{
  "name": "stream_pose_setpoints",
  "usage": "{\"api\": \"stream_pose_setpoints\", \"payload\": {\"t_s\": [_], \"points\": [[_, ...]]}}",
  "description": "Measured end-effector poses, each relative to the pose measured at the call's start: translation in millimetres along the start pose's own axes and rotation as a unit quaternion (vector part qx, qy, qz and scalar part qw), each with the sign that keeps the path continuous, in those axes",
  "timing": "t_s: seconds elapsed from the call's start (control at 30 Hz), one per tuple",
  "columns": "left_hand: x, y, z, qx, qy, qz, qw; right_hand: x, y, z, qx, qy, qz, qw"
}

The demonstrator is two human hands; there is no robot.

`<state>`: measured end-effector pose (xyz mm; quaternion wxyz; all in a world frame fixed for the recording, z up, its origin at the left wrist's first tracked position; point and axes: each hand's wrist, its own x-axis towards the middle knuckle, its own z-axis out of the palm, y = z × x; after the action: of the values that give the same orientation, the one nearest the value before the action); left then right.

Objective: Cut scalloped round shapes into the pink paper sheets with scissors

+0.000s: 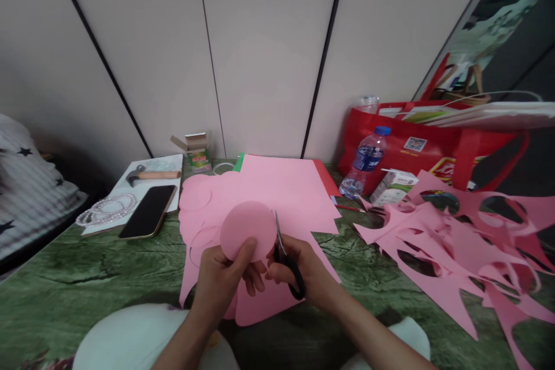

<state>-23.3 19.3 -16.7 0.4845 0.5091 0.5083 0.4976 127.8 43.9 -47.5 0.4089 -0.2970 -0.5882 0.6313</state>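
My left hand (232,269) pinches a round pink paper disc (248,226) by its lower edge, thumb on top. In my right hand (303,269) is a pair of scissors (291,269) with black handles, its blades pointing up along the disc's right edge. How far the blades are parted is hard to make out. Below both hands lie large pink paper sheets (286,185). More cut pink circles (195,193) are gathered on the left side of those sheets.
Pink paper offcuts (433,237) with round holes heap up at right, before a red bag (433,144), a water bottle (366,162) and a small carton (394,185). At left are a phone (150,212), a hammer (154,174), beads (108,209) and a small open box (198,153).
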Motion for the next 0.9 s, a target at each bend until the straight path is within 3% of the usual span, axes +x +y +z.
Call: {"api": "stream_pose_setpoints", "payload": {"t_s": [0.53, 0.9], "points": [[-0.4, 2.2, 2.1, 0.035, 0.000, 0.004, 0.999, -0.3, -3.8, 0.1, 0.013, -0.031, -0.023, 0.999], [-1.4, 6.5, 3.5, 0.035, 0.003, -0.001, 0.999, -2.0, -3.2, 0.5, 0.002, -0.016, -0.013, 1.000]]}}
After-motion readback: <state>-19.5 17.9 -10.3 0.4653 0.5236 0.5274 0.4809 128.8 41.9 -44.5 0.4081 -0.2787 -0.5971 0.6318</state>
